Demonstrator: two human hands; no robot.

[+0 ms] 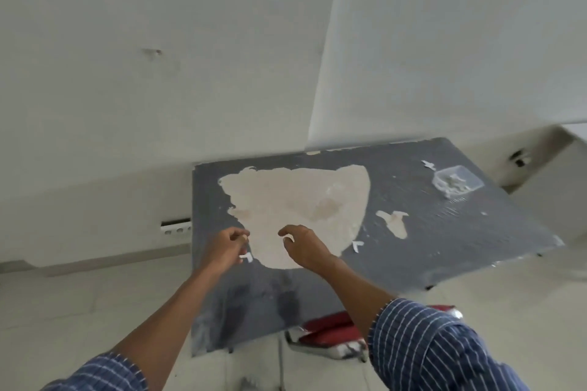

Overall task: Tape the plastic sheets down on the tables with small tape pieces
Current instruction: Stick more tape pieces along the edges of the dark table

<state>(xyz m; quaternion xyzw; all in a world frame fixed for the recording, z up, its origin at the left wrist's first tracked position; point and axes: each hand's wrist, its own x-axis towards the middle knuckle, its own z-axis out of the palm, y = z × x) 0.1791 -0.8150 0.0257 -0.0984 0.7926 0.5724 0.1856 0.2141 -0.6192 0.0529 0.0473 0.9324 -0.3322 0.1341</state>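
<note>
White walls (158,41), pale floor (63,311), red seat (330,327)

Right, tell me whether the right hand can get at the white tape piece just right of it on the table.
Probably yes: the right hand hovers beside the tape piece, holding nothing, with bare table between them.

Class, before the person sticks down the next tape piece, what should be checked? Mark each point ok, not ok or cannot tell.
1. Tape piece pinched in left hand: ok.
2. Right hand free, holding nothing: ok.
3. Plastic sheet flat on the table: cannot tell.
4. White tape corner on the sheet fully stuck: cannot tell.
5. Clear tray holds spare tape: ok.
</note>
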